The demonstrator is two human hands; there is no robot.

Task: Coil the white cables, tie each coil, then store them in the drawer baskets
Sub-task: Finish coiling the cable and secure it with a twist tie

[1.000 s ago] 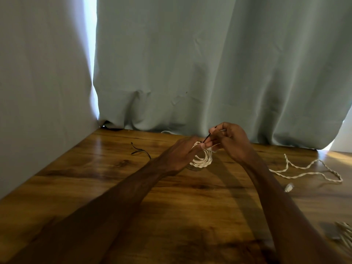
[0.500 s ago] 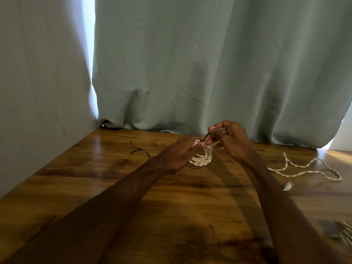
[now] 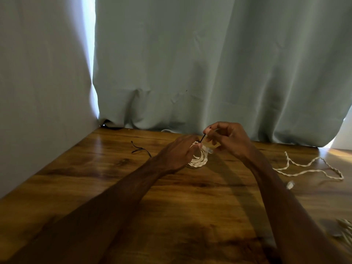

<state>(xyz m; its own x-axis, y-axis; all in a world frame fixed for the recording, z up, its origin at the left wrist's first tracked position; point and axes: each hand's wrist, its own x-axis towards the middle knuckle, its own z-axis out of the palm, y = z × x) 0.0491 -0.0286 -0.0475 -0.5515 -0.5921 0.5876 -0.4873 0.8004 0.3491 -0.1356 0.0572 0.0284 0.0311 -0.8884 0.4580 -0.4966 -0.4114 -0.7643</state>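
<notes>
Your left hand [image 3: 179, 151] grips the coil [image 3: 199, 160] low over the bench [image 3: 190, 197], fingers curled round its near side. The coil is a small ring of several loops of white twisted cable, with a pale, blurred plug end [image 3: 208, 150] sticking out at its right. Your right hand [image 3: 228, 138] is raised just beside it, with thumb and fingertips pinching the upper end of a thin black tie [image 3: 203, 138]. The tie slants down to the top of the coil, beside your left thumb.

A spare black tie [image 3: 140, 149] lies on the wood to the left of your left hand, apart from it. To the right of your right forearm a loose white cable [image 3: 308, 167] lies in open bends, with a small plug [image 3: 290, 184] near it. More white cable [image 3: 345, 231] is cut off by the frame's lower right edge.

The bench's far edge meets the grey-green curtain [image 3: 209, 63] just behind your hands. Its left edge runs along a grey wall [image 3: 38, 92]. The widest stretch of wood lies between your forearms and left of your left one.
</notes>
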